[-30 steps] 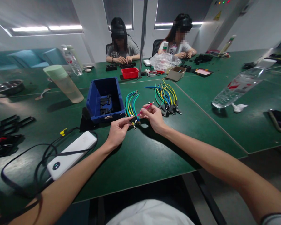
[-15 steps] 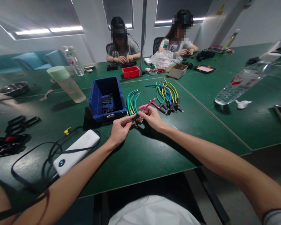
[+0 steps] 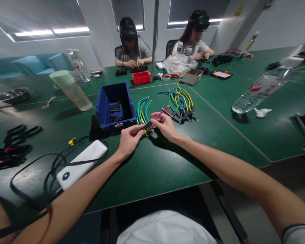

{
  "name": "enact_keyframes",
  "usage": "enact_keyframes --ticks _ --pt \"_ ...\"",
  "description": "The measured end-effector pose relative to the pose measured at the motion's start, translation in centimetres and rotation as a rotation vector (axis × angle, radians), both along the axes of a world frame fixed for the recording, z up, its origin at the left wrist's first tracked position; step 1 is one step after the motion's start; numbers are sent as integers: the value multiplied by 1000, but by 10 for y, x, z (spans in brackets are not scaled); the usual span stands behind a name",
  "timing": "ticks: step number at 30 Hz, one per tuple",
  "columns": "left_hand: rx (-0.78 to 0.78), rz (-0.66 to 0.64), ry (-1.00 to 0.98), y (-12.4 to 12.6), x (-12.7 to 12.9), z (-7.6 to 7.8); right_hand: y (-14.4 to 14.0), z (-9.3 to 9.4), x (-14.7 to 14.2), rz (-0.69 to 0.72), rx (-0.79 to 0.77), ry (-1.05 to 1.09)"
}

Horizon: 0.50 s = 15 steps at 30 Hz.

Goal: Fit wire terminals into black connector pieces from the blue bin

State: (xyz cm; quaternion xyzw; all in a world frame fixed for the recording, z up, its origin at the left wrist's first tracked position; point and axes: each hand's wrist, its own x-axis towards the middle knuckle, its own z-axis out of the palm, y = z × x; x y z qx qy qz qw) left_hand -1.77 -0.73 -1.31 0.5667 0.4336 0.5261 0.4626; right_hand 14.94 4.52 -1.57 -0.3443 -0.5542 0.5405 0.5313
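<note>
Head-worn camera looks forward and down across the green table (image 3: 147, 169).

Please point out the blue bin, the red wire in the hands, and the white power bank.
blue bin (image 3: 103, 105): head view, on its left wall.
red wire (image 3: 160, 113): head view, on its middle stretch.
white power bank (image 3: 84, 162): head view, on its top face.

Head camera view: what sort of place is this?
Probably a small assembly workshop. Bundles of coloured wires lie on a long green table, a blue parts bin holds black pieces, and two other people work opposite.
</note>
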Motion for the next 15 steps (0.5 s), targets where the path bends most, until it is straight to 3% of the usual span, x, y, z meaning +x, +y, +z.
enact_keyframes --ticks 15 --pt "-14 29 9 -2 3 1 -9 2 -4 68 31 -13"
